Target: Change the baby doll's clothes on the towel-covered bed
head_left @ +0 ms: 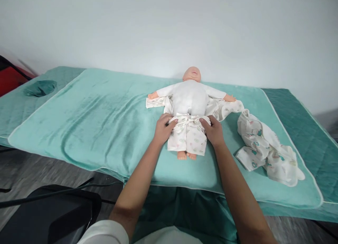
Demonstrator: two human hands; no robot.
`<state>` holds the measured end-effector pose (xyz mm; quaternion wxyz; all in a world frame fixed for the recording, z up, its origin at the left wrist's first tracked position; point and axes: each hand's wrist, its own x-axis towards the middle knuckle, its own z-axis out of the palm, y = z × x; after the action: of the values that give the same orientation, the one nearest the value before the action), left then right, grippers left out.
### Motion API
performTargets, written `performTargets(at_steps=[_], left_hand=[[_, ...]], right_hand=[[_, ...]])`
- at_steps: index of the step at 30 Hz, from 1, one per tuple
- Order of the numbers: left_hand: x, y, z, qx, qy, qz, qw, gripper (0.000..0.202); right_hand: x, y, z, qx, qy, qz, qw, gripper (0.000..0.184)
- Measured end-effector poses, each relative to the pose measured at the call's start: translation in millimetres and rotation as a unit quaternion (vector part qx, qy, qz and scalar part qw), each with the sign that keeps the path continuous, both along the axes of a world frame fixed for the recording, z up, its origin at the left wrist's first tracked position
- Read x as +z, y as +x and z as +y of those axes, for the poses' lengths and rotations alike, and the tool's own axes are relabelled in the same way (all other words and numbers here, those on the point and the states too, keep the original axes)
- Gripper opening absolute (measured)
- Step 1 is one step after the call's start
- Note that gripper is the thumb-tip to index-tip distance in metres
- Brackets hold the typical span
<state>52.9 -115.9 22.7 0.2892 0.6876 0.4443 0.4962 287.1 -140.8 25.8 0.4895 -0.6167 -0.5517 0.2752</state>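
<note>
A baby doll (pixel 189 96) with a white cloth body lies on its back on a teal blanket (pixel 100 124), head toward the wall and arms spread. It wears printed white trousers (pixel 188 138). My left hand (pixel 163 128) grips the trousers' waistband at the doll's left hip as I see it. My right hand (pixel 213 130) grips the waistband on the other side. An opened printed top (pixel 224 109) lies spread under the doll's torso and arms. The doll's bare feet (pixel 186 155) stick out of the trouser legs.
A crumpled printed garment (pixel 266 149) lies on the blanket to the right. The blanket covers a padded teal table (pixel 303 121) against a white wall. A face hole (pixel 39 88) is at the far left end. A black object (pixel 52 212) stands on the floor below left.
</note>
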Motion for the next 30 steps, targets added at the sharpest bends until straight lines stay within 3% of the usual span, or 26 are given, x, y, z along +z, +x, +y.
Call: performTargets(at_steps=[5, 9, 19, 23, 25, 30], left_hand=[[-3.6, -3.1, -22.3, -0.019, 0.03, 0.023, 0.999, 0.027], [-10.1, -2.0, -23.5, -0.006, 0.034, 0.042, 0.998, 0.02], [-9.1, 1.9, -19.4, 0.021, 0.018, 0.078, 0.997, 0.014], [-5.6, -0.6, -19.7, -0.008, 0.005, 0.084, 0.996, 0.019], [-3.4, -4.2, -25.2, -0.04, 0.003, 0.093, 0.995, 0.02], [5.2, -15.9, -52.4, -0.096, 0.002, 0.094, 0.991, 0.022]], right_hand=[[-0.3, 0.1, 1.8, 0.015, 0.014, 0.012, 1.0, 0.041], [-1.8, 0.2, -4.6, 0.016, 0.042, -0.016, 0.999, 0.041], [-6.1, -2.7, -76.9, 0.128, -0.02, -0.04, 0.991, 0.045], [-4.6, -3.6, -92.2, 0.198, 0.0, -0.082, 0.977, 0.089], [-6.9, -6.2, -97.0, 0.191, 0.023, -0.123, 0.974, 0.098], [-7.4, -11.8, -100.0, 0.15, 0.043, -0.168, 0.973, 0.075]])
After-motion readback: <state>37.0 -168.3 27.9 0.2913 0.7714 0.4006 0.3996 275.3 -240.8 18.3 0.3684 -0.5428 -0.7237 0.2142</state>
